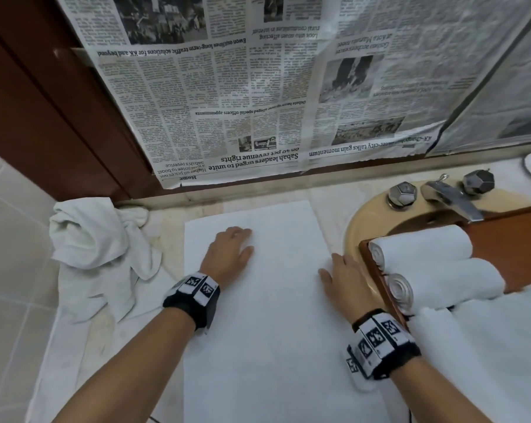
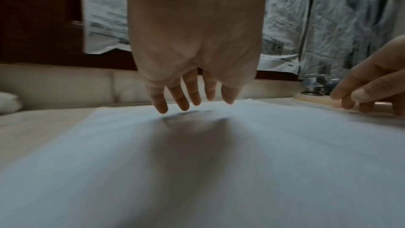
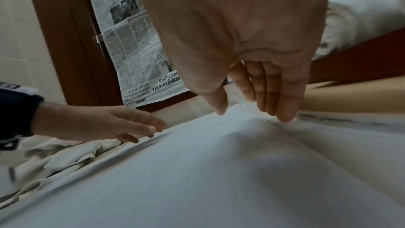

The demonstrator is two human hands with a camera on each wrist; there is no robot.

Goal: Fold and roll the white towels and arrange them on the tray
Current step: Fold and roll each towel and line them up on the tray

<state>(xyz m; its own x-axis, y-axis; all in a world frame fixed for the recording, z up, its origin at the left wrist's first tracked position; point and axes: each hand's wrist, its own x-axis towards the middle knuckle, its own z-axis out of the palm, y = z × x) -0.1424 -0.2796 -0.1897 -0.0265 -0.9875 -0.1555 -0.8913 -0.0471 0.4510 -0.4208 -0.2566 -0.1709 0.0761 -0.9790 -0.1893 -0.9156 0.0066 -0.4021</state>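
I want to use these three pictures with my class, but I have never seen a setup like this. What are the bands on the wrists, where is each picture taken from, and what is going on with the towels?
No machine here: a person works with bare hands. The black-and-white bands are wrist cameras. The big picture comes from a head camera looking down; the other two look along each hand from the wrist.

On the counter lies a flat towel. The left hand and right hand lie on it with straight fingers, gripping nothing. A crumpled towel sits to the left. On the right, a wooden tray rests over the sink and holds two rolled towels. Newspaper covers the wall behind.
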